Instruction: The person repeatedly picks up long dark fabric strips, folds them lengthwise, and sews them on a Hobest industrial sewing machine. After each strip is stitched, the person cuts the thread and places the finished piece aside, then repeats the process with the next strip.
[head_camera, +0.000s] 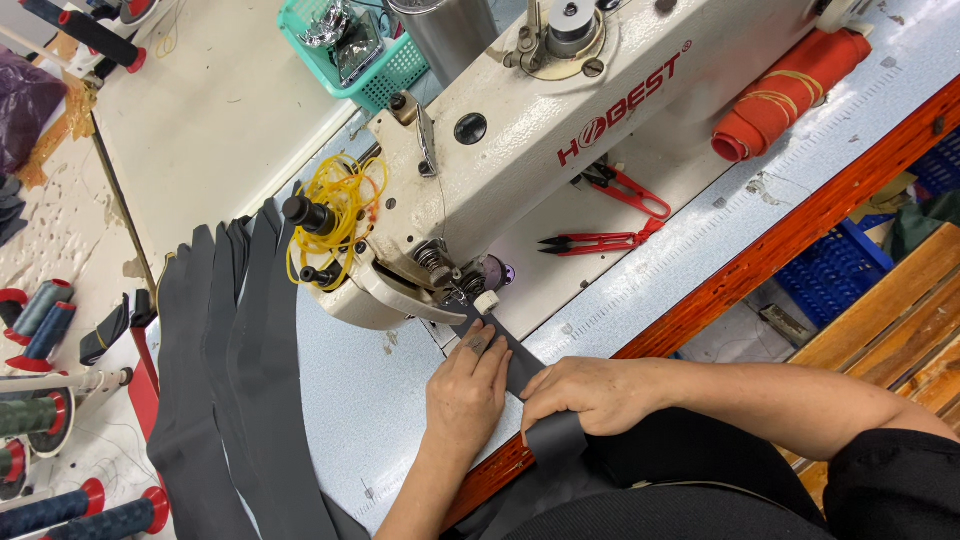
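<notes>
Black strap (520, 365) lies flat on the pale blue table (380, 400), running from the table edge up under the cream sewing machine (520, 130). The left hand (465, 385) presses it with fingers flat and extended — the right hand (580, 392) pinches it near the edge, fingers curled.

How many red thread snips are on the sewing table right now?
2. One snips lies under the machine arm; the other lies just in front of it, nearer the table edge. More could be hidden behind the machine.
</notes>
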